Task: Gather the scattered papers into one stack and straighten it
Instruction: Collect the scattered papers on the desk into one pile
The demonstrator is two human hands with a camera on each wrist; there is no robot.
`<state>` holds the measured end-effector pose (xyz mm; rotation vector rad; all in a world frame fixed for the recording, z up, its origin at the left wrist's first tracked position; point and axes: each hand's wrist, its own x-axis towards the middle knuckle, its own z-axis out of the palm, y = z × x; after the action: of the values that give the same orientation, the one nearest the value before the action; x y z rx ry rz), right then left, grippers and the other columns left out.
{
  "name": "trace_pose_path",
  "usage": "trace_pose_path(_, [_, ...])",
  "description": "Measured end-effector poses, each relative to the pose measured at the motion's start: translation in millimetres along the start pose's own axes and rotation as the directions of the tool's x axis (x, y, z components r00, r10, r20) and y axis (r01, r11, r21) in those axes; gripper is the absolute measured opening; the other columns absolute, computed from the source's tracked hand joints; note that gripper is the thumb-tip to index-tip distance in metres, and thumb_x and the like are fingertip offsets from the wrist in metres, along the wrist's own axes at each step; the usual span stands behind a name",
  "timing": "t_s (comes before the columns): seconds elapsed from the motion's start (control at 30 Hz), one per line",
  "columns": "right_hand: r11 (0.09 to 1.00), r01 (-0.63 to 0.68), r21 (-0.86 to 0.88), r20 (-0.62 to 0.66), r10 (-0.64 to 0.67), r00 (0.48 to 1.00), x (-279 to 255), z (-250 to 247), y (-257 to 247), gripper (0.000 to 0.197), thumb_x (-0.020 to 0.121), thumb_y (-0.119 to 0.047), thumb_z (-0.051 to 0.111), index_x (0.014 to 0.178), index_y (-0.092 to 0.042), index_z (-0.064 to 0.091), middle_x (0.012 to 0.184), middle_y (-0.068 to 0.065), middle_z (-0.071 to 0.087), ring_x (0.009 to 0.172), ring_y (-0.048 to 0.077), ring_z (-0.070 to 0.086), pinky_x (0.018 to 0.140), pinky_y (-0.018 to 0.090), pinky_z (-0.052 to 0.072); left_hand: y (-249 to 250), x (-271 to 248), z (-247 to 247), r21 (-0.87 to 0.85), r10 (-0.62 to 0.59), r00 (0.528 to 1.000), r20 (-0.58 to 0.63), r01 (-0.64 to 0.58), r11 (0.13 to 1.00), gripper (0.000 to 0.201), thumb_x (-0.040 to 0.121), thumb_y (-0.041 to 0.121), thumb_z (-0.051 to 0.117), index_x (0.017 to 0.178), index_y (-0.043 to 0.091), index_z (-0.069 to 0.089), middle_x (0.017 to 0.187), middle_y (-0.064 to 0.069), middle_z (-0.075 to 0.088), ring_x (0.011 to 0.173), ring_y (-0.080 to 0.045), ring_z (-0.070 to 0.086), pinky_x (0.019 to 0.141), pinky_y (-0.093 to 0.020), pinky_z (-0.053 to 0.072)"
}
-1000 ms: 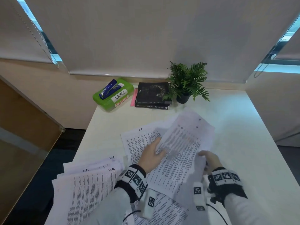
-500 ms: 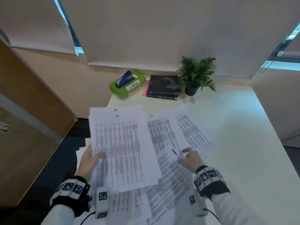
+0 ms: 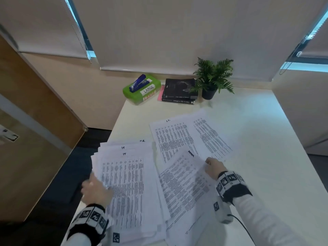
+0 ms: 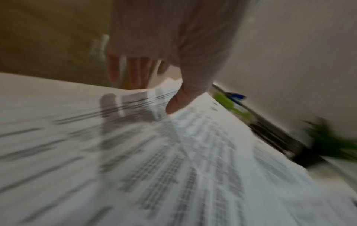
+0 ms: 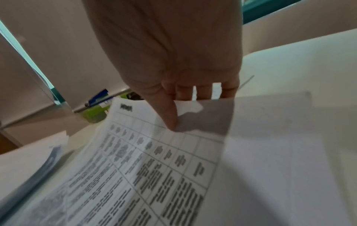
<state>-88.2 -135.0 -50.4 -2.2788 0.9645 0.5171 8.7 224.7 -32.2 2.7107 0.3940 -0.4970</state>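
Observation:
Printed white papers lie spread over the near half of the white table [image 3: 257, 139]. A loose pile [image 3: 127, 183] lies at the front left, and my left hand [image 3: 94, 183] is at its left edge. The blurred left wrist view shows the thumb [image 4: 173, 105] on top of the upper sheets [image 4: 173, 152] with the fingers [image 4: 131, 73] beneath them. My right hand [image 3: 209, 163] pinches the far right edge of a middle sheet [image 3: 181, 183]. Its thumb [image 5: 170, 116] lies on that sheet [image 5: 154, 160], fingers under it, the edge raised. Two more sheets [image 3: 186, 137] lie flat beyond.
At the back of the table stand a green box [image 3: 142, 91] labelled LARGE with a blue stapler [image 3: 138, 82] on it, a stack of black books [image 3: 180, 91] and a small potted fern [image 3: 213, 77]. The table's left edge drops to dark floor beside a wooden door [image 3: 35, 130].
My left hand carried the held sheets left and down onto the front-left pile. My right hand went from resting on the middle sheet to pinching its edge and raising it.

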Motion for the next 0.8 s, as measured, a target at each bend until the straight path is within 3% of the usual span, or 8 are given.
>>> trace_pose_path(0.07, [0.997, 0.075, 0.007, -0.071, -0.074, 0.995, -3, -8, -4, 0.019, 0.092, -0.012, 0.039, 0.101, -0.02, 0.055, 0.094, 0.003, 0.064, 0.079, 0.023, 0.061, 0.089, 0.038, 0.05, 30, -6, 5, 0.121, 0.243, 0.965, -0.096, -0.231, 0.965, 0.081, 0.087, 0.034, 0.059, 0.149, 0.011, 0.013, 0.146, -0.018, 0.028, 0.129, -0.035, 0.034, 0.103, -0.05, 0.035])
trace_pose_path(0.17, [0.979, 0.201, -0.037, -0.153, -0.204, 0.967, -13, -21, -12, 0.016, 0.093, -0.014, 0.04, 0.087, -0.025, 0.051, 0.087, -0.001, 0.065, 0.081, 0.02, 0.059, 0.099, 0.04, 0.034, 89, -26, 25, 0.009, 0.654, 0.757, -0.004, -0.654, 0.757, 0.074, 0.088, 0.043, 0.055, 0.148, 0.018, 0.02, 0.149, -0.005, 0.028, 0.136, -0.023, 0.029, 0.112, -0.043, 0.027])
trace_pose_path(0.27, [0.952, 0.304, -0.043, -0.215, -0.306, 0.927, -27, -39, -20, 0.022, 0.092, -0.011, 0.037, 0.086, -0.026, 0.051, 0.087, 0.001, 0.068, 0.083, 0.02, 0.061, 0.094, 0.034, 0.023, 131, -38, 49, -0.22, 0.721, 0.629, 0.293, -0.689, 0.691, 0.082, 0.08, 0.047, 0.065, 0.145, 0.021, 0.024, 0.148, 0.002, 0.034, 0.134, -0.019, 0.037, 0.113, -0.044, 0.031])
trace_pose_path(0.37, [0.928, 0.366, -0.073, -0.261, -0.372, 0.891, -38, -63, -21, 0.02, 0.092, -0.014, 0.043, 0.085, -0.031, 0.051, 0.08, -0.011, 0.062, 0.081, 0.014, 0.058, 0.106, 0.04, 0.02, 151, -38, 57, -0.442, 0.666, 0.655, 0.357, -0.509, 0.739, 0.045, 0.084, 0.027, 0.064, 0.125, 0.013, 0.051, 0.121, -0.006, 0.062, 0.106, -0.025, 0.062, 0.094, -0.045, 0.051])
trace_pose_path(0.5, [0.909, 0.417, -0.017, -0.522, -0.364, 0.771, -46, -96, -15, 0.026, 0.089, -0.046, 0.05, 0.112, -0.034, 0.055, 0.106, -0.017, 0.053, 0.112, 0.004, 0.041, 0.112, 0.046, 0.0, 166, -44, 40, -0.633, 0.715, 0.665, 0.215, -0.463, 0.621, 0.033, 0.092, 0.021, 0.056, 0.124, 0.011, 0.054, 0.117, 0.0, 0.064, 0.102, -0.015, 0.062, 0.088, -0.027, 0.052])
trace_pose_path(0.6, [0.818, 0.472, 0.329, -0.79, -0.035, 0.612, -41, -118, -15, 0.045, 0.093, -0.048, 0.03, 0.129, -0.028, 0.047, 0.124, -0.006, 0.047, 0.122, 0.01, 0.037, 0.111, 0.042, 0.012, 170, -44, 6, -0.735, 0.698, 0.715, 0.039, -0.453, 0.505, 0.027, 0.094, 0.019, 0.054, 0.121, 0.021, 0.051, 0.109, 0.019, 0.058, 0.101, 0.003, 0.056, 0.082, -0.006, 0.044])
trace_pose_path(0.7, [0.719, 0.342, 0.605, -0.633, 0.173, 0.754, -3, -111, -7, 0.037, 0.096, -0.032, 0.036, 0.122, -0.012, 0.054, 0.123, 0.012, 0.056, 0.116, 0.026, 0.05, 0.101, 0.038, 0.035, 157, -24, -29, -0.791, 0.573, 0.815, -0.085, -0.405, 0.459, 0.029, 0.094, 0.017, 0.053, 0.123, 0.022, 0.05, 0.114, 0.014, 0.059, 0.104, -0.001, 0.056, 0.089, -0.017, 0.044])
trace_pose_path(0.8, [0.848, 0.062, 0.526, -0.335, 0.139, 0.932, 32, -71, -7, 0.033, 0.091, -0.022, 0.051, 0.119, -0.006, 0.055, 0.123, 0.017, 0.06, 0.106, 0.027, 0.057, 0.095, 0.038, 0.043, 125, 7, -47, -0.819, 0.426, 0.901, -0.08, -0.302, 0.487, 0.035, 0.094, 0.014, 0.053, 0.129, 0.013, 0.051, 0.124, -0.003, 0.06, 0.112, -0.021, 0.057, 0.096, -0.037, 0.043])
